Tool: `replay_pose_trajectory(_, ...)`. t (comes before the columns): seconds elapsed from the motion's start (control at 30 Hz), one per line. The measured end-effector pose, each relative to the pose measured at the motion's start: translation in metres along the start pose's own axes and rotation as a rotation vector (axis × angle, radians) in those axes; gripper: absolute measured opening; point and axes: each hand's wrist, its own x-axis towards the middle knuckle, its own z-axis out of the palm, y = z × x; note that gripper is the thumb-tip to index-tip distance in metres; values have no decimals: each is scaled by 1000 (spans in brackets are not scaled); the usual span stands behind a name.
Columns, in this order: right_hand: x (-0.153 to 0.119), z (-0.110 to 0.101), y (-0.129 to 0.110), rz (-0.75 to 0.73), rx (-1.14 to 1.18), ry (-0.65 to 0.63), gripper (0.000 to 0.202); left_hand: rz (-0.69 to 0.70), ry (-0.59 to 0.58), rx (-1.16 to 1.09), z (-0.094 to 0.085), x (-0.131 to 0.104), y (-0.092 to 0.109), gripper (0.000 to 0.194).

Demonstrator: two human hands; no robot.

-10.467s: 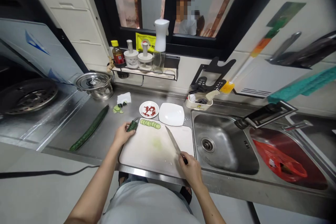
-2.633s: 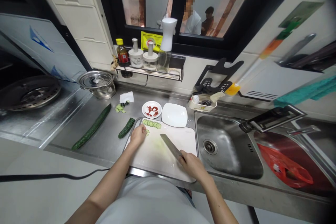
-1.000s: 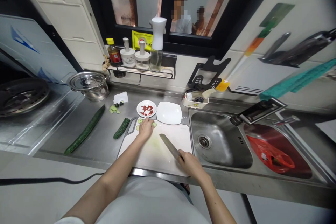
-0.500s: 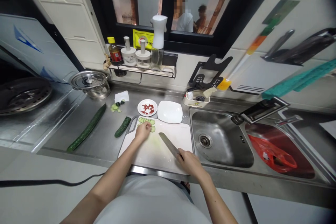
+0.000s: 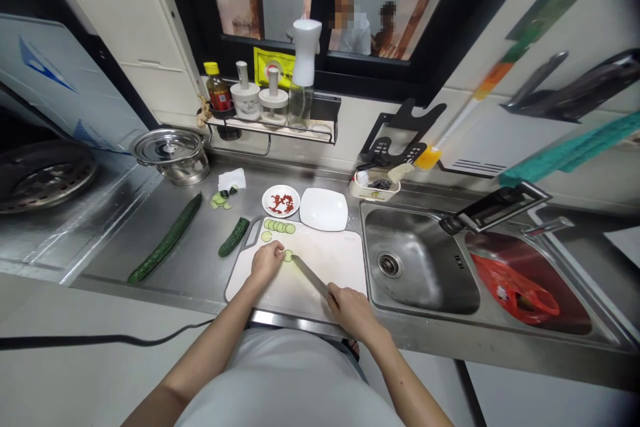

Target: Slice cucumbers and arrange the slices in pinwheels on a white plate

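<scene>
My right hand (image 5: 347, 307) is wrapped round the handle of a kitchen knife (image 5: 313, 277), its blade angled up and left across the white cutting board (image 5: 340, 257). At the knife's tip is a pale green cucumber slice (image 5: 288, 255). The closed fingertips of my left hand (image 5: 267, 262) pinch this slice at its left edge. Above the hand, a single cucumber round (image 5: 267, 236) lies on the board, below an overlapping row of cucumber slices (image 5: 280, 227). Left of the board rests a cut piece of cucumber (image 5: 233, 237), with a long whole cucumber (image 5: 167, 240) farther left.
Behind the board stand a plate of chopped red pieces (image 5: 270, 191) and a white square dish (image 5: 323, 208). Cucumber scraps (image 5: 219, 200) lie near a lidded steel pot (image 5: 173, 157). At right is a double sink (image 5: 425, 260) with a red plastic bag (image 5: 520, 293). A condiment rack (image 5: 270, 133) hangs behind.
My left hand has moved down and slightly left from the slice row, towards the knife tip. A round now lies apart below the row. The knife has shifted slightly left and down.
</scene>
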Motion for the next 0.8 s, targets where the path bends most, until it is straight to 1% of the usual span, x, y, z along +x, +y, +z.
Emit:
replay_pose_trajectory(0.2,4,1,-4,-3,-20,-16,24,-6,31,17,0,3,-1,14)
replay_pose_trajectory(0.37,5,-1,-6,0,-26,-39,25,-31,23,39,1,5,0,14)
replay_pose_trajectory(0.5,5,-2,-8,-5,-36,-40,26,-24,28,29,2,5,-1,15)
replay_pose_trajectory(0.67,6,-2,-12,12,-60,-82,26,-33,28,15,3,6,-3,14)
replay_pose_trajectory(0.8,6,1,-15,21,-46,-108,27,-36,34,7,3,6,-3,14)
